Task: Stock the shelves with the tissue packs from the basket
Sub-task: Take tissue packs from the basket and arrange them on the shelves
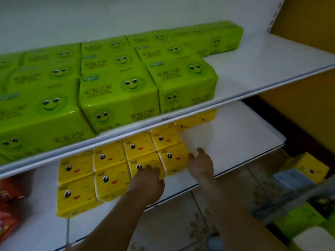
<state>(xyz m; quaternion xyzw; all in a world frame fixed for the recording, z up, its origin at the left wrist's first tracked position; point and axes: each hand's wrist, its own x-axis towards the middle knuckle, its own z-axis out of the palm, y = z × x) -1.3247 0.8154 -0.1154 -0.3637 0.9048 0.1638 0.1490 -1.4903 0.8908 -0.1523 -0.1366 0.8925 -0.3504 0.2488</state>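
Yellow tissue packs (108,171) with cartoon faces lie in rows on the lower white shelf (235,142). My left hand (147,183) rests with straight fingers on the front of one yellow pack. My right hand (200,163) touches the right side of the rightmost front yellow pack (172,158), fingers relaxed. Green tissue packs (117,87) with smiley faces fill the upper shelf (262,66). The basket (297,200) sits at the lower right, blurred, with yellow and green packs in it.
Red packets (9,205) lie at the left end of the lower shelf. Bare shelf surface shows to the right of the packs on both shelves. A yellow wall (308,115) bounds the right side. Tiled floor (181,223) shows below.
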